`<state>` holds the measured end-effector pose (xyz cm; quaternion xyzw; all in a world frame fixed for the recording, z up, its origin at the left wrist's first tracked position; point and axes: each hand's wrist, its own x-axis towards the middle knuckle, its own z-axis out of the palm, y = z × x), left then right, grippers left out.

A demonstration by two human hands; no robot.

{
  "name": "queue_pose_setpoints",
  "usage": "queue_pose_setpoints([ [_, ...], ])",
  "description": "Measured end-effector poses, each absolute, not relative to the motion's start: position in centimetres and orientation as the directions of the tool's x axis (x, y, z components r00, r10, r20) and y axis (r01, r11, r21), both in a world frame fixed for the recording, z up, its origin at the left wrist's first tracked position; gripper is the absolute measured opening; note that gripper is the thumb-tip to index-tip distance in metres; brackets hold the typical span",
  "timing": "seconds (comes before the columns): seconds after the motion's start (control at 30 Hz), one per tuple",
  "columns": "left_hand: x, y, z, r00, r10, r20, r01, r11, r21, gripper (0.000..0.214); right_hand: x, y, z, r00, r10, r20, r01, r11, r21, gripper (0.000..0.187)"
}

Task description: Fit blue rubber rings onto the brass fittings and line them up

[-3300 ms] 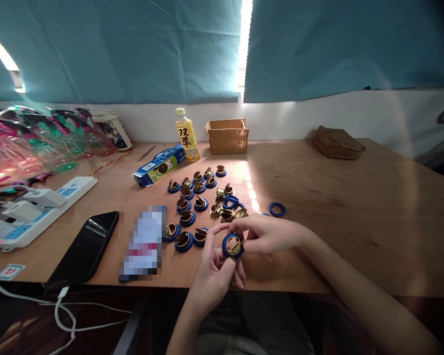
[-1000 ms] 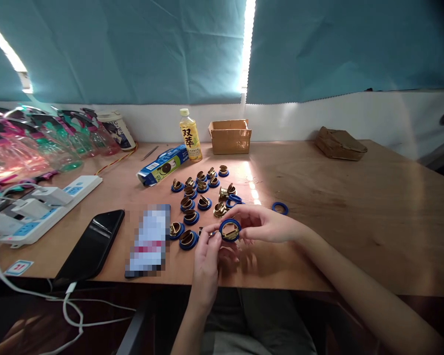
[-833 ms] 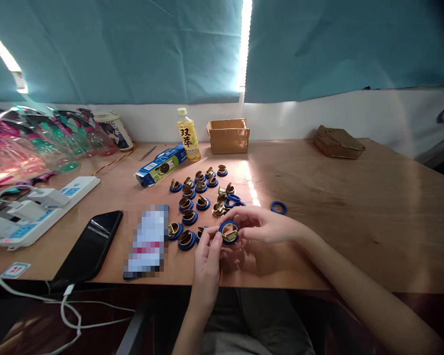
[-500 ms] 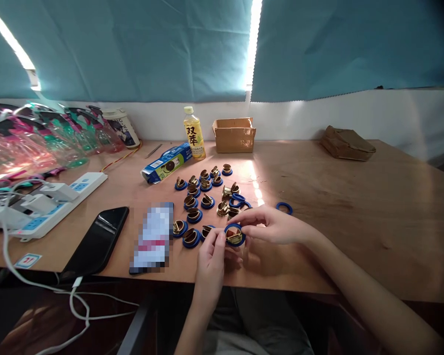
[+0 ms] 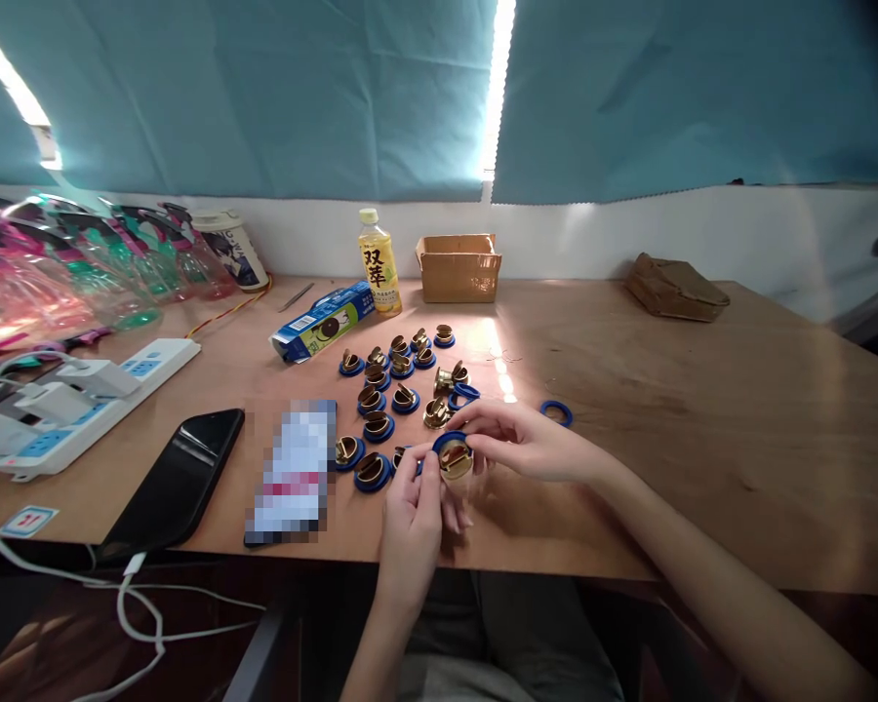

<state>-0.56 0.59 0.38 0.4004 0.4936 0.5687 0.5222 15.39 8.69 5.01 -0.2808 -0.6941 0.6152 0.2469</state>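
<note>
Both my hands hold one small brass fitting with a blue ring [image 5: 455, 455] just above the near edge of the wooden table [image 5: 673, 439]. My left hand [image 5: 412, 517] pinches its left side from below. My right hand [image 5: 516, 439] grips its right side, fingers curled round it. Behind them lie several more brass fittings with blue rings [image 5: 387, 390], a few bare brass pieces [image 5: 436, 413], and a loose blue ring [image 5: 557, 412] to the right.
A black phone [image 5: 179, 478] and a blurred packet [image 5: 293, 471] lie at the left front. A white power strip [image 5: 80, 400] with plugs sits further left. A yellow drink bottle [image 5: 379, 263], a blue carton [image 5: 322, 322], a cardboard box [image 5: 458, 267] and a brown pouch [image 5: 673, 288] stand at the back.
My hands stayed together on the fitting, turning it slightly and shifting it a little over the table edge. The view swayed slightly; nothing on the table moved.
</note>
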Motion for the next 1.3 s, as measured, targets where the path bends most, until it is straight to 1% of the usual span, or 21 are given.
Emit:
queue_pose_setpoints([
  [0.17, -0.4, 0.6, 0.2, -0.137, 0.988, -0.069, -0.247, 0.033, 0.968, 0.038, 15.4, 8.9, 4.9, -0.720, 0.692, 0.055, 0.088, 0.169, -0.982, 0.011],
  [0.3, -0.4, 0.7, -0.3, -0.154, 0.988, -0.023, -0.251, -0.016, 0.968, 0.045, 15.5, 9.0, 5.0, -0.735, 0.674, 0.075, 0.094, 0.210, -0.973, 0.011],
  [0.47, -0.4, 0.8, -0.5, -0.123, 0.992, -0.031, -0.262, -0.002, 0.965, 0.046, 15.5, 8.8, 5.6, -0.745, 0.656, 0.122, 0.143, 0.335, -0.931, 0.011],
  [0.53, -0.4, 0.8, -0.5, -0.123, 0.992, -0.036, -0.265, 0.002, 0.964, 0.046, 15.6, 8.6, 5.9, -0.722, 0.680, 0.130, 0.131, 0.319, -0.939, 0.012],
  [0.63, -0.5, 0.6, -0.4, -0.140, 0.989, -0.037, -0.232, 0.003, 0.973, 0.047, 16.1, 8.9, 6.5, -0.607, 0.786, 0.115, 0.140, 0.248, -0.959, 0.013],
  [0.73, -0.4, 0.5, -0.1, -0.170, 0.985, -0.039, -0.180, 0.008, 0.984, 0.045, 17.4, 9.8, 6.9, -0.402, 0.908, 0.121, 0.243, 0.233, -0.942, 0.013],
  [0.8, -0.4, 0.5, 0.2, -0.154, 0.988, -0.031, -0.154, 0.007, 0.988, 0.042, 18.6, 10.7, 6.9, -0.276, 0.953, 0.126, 0.352, 0.222, -0.909, 0.013],
  [0.87, -0.3, 0.5, 0.6, -0.134, 0.991, -0.027, -0.135, 0.009, 0.991, 0.039, 19.8, 11.6, 6.5, -0.167, 0.968, 0.186, 0.504, 0.246, -0.828, 0.010],
  [0.93, -0.3, 0.5, 0.8, -0.129, 0.991, -0.032, -0.120, 0.016, 0.993, 0.038, 20.8, 12.5, 5.6, -0.068, 0.955, 0.287, 0.680, 0.255, -0.688, 0.011],
  [1.0, -0.3, 0.5, 0.8, -0.118, 0.992, -0.035, -0.112, 0.022, 0.993, 0.038, 21.4, 13.4, 4.6, -0.043, 0.930, 0.365, 0.786, 0.257, -0.562, 0.013],
  [1.07, -0.3, 0.5, 0.6, -0.090, 0.995, -0.031, -0.109, 0.022, 0.994, 0.038, 21.7, 14.3, 3.4, -0.074, 0.923, 0.377, 0.815, 0.273, -0.511, 0.013],
  [1.3, -0.6, 0.6, -0.4, -0.019, 1.000, 0.006, -0.023, -0.007, 1.000, 0.036, 20.7, 18.7, 1.3, -0.172, 0.957, 0.232, 0.785, 0.275, -0.554, 0.007],
])
